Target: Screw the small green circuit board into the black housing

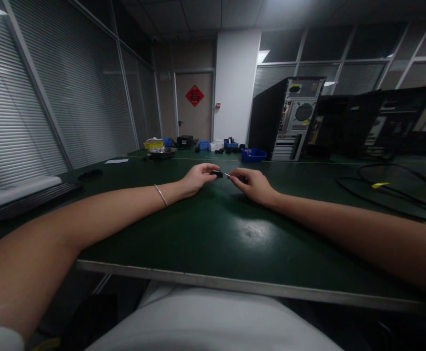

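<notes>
While both hands work at the far table:
Left hand [197, 178]: fingertips pinch small black part [216, 173].
Right hand [254, 185]: fingers closed on thin screwdriver [231, 176], tip just beside part.
Risk: tip could slip off; the pinch is shallow.

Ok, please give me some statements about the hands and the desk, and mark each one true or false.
1. The left hand pinches a small black part. True.
2. The right hand holds a hammer. False: it holds a thin tool with a metal tip.
3. A bracelet is on the left wrist. True.
4. The computer tower lies flat. False: it stands upright.
5. The table is white. False: dark green.
</notes>
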### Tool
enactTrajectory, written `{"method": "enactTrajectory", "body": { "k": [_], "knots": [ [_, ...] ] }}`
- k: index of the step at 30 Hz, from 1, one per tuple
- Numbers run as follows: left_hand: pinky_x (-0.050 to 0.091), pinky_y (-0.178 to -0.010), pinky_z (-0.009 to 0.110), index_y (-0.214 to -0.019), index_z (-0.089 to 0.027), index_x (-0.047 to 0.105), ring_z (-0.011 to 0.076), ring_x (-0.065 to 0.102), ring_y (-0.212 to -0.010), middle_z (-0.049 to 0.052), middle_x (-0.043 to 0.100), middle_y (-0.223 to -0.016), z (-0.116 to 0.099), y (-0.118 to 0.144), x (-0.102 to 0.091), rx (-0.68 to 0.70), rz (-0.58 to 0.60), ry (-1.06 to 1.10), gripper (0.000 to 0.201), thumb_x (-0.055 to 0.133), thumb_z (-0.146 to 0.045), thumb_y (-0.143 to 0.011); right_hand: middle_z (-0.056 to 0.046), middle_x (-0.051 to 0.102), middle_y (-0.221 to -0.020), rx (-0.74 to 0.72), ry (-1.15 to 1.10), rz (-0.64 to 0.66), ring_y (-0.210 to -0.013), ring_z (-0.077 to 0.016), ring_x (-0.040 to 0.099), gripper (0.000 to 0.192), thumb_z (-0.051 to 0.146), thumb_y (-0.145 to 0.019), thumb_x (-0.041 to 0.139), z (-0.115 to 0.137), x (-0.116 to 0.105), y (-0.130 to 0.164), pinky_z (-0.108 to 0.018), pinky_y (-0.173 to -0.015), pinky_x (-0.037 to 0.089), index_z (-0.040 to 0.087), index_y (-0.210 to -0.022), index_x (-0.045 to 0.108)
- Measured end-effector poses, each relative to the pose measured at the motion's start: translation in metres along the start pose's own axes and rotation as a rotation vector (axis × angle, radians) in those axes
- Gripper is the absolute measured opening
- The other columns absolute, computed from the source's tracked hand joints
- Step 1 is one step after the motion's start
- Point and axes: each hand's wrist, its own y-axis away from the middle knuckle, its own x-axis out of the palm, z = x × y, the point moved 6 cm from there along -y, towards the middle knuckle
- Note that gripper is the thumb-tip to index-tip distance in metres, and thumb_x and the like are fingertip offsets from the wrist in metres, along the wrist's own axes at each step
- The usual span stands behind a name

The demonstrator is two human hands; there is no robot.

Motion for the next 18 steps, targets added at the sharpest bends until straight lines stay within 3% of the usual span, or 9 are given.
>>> {"method": "enactTrajectory", "body": {
  "k": [14, 18],
  "knots": [
    [0.050, -0.090, 0.033, -0.099, -0.010, 0.068, 0.0139, 0.068, -0.082, 0.007, 0.072, -0.090, -0.001, 0.004, 0.009, -0.037, 0.093, 0.042, 0.031, 0.073, -0.003, -0.069, -0.005, 0.073, -0.100, -0.001, 0.074, 0.006, -0.085, -0.0216, 0.065, 0.023, 0.032, -0.089, 0.052, 0.002, 0.001, 0.002, -0.029, -0.070, 0.046, 0.023, -0.100, 0.070],
    [0.051, -0.090, 0.032, -0.095, -0.009, 0.070, 0.0145, 0.069, -0.083, 0.008, 0.072, -0.091, -0.001, 0.004, 0.008, -0.064, 0.061, 0.080, 0.021, 0.071, -0.008, -0.075, -0.004, 0.073, -0.100, -0.002, 0.093, 0.010, -0.086, -0.0219, 0.065, 0.023, 0.032, -0.089, 0.052, 0.003, -0.001, 0.002, -0.029, -0.070, 0.046, 0.023, -0.100, 0.070]
  ]
}}
